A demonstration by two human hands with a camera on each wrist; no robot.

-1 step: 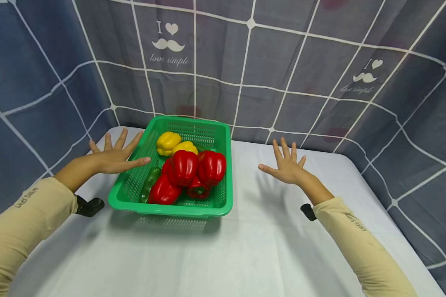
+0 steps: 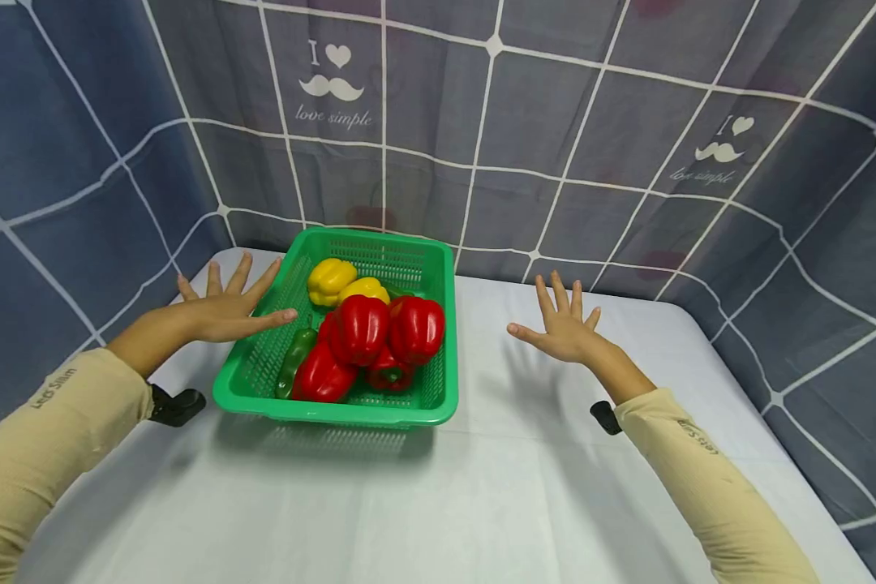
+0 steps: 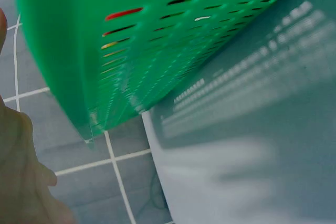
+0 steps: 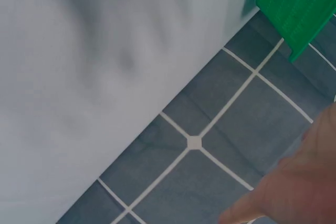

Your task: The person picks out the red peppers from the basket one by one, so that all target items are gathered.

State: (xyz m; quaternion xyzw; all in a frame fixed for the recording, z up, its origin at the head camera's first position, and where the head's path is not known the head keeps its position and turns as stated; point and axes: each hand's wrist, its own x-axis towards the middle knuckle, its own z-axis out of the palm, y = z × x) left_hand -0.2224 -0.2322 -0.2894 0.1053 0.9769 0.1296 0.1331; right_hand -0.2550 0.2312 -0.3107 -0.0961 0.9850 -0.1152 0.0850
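Note:
A green plastic basket (image 2: 438, 412) stands left of centre on the white table. Inside it lie several red bell peppers (image 2: 361, 328), two yellow bell peppers (image 2: 330, 281) and a long green pepper (image 2: 296, 361); another green piece (image 2: 397, 291) is mostly hidden behind them. My left hand (image 2: 222, 315) is spread with straight fingers at the basket's left side, its thumb over the rim; it holds nothing. Whether it touches the rim I cannot tell. To the right of the basket, my right hand (image 2: 565, 331) hovers above the table with fingers spread, holding nothing.
Grey cloth with white grid lines (image 2: 540, 122) hangs behind the white table (image 2: 482, 503) and along both sides. The basket's back edge is close to the rear cloth. In the left wrist view the slotted basket wall (image 3: 157, 51) fills the upper part.

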